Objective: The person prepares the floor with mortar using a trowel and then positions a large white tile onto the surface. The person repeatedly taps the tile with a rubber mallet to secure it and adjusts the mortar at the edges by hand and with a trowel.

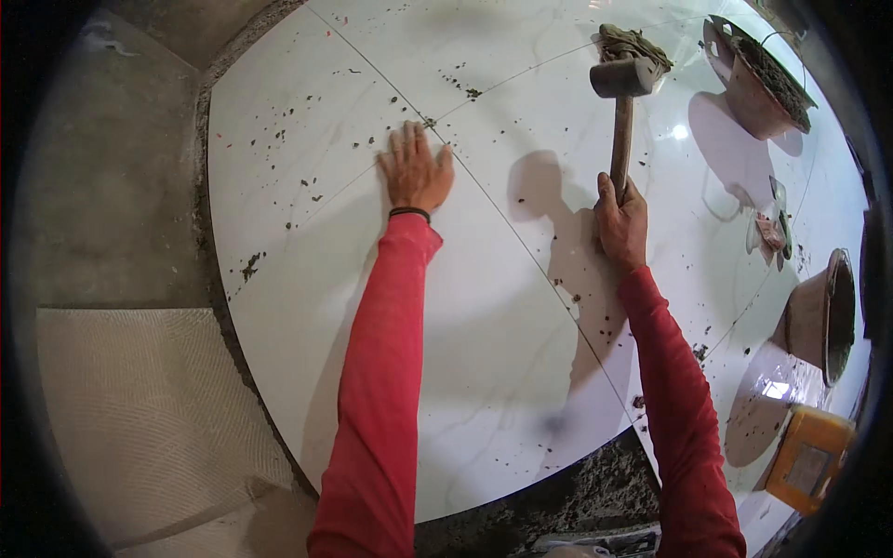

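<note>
In right hand (621, 221), mallet handle (622, 139) part-hidden.

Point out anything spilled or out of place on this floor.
Dark crumbs lie scattered across the white tiles, some close to the fingertips of the left hand. They look like spilled mortar, standing out against the pale, glossy surface.

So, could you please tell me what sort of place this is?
Probably an indoor building or renovation site: large white tiles, a mallet and a bucket of gray, mortar-like mix.
</note>
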`<state>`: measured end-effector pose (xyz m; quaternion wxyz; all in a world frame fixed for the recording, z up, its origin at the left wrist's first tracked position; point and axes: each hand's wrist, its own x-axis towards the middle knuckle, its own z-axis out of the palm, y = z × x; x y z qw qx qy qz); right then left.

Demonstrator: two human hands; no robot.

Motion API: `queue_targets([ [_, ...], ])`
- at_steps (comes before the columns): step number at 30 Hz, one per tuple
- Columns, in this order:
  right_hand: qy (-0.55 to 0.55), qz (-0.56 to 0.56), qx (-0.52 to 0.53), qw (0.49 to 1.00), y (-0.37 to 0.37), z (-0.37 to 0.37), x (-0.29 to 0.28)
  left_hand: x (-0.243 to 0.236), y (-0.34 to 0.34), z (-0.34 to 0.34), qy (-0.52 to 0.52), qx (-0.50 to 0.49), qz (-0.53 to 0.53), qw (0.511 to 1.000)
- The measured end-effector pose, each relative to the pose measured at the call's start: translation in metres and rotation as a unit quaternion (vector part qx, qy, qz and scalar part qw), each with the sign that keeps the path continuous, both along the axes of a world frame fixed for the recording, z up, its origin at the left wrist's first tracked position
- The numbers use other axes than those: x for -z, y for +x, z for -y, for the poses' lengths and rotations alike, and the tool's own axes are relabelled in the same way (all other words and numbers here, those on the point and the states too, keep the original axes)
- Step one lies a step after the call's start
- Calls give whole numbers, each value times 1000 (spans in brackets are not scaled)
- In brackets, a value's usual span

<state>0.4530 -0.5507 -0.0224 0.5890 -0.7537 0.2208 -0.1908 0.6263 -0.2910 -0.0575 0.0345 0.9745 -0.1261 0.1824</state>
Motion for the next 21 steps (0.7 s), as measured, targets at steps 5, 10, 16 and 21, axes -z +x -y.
queue_targets([
  [5,60,27,20,998,-3,26,5,-26,-67,37,-27,379,-83,921],
  [10,43,26,23,998,-1,19,5,-17,-38,-6,-5,178,-41,983],
  [16,-29,29,29,999,1,11,9,-12,-17,17,-18,-79,-61,995],
  [21,-8,10,16,1000,-3,9,-3,-2,-14,12,-47,88,-49,994],
])
